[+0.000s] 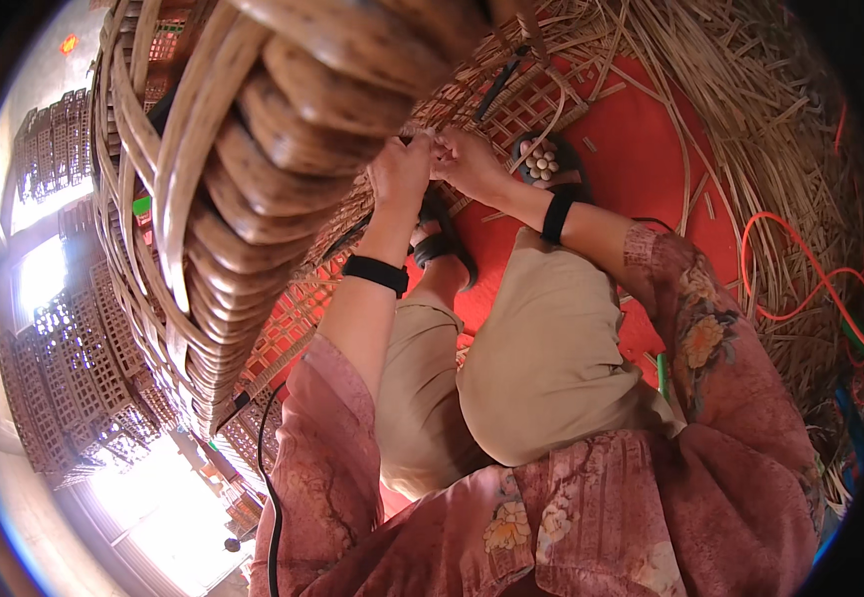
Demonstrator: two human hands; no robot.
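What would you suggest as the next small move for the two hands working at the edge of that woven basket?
Probably draw the strip the fingers pinch snug against the weave. Both hands, left hand and right hand, meet fingertip to fingertip at the woven basket wall, over the lattice panel. The strip itself is too small to make out clearly.

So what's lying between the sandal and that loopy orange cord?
In the head view, bare red mat with a few loose cane strips separates the sandal from the orange cord.
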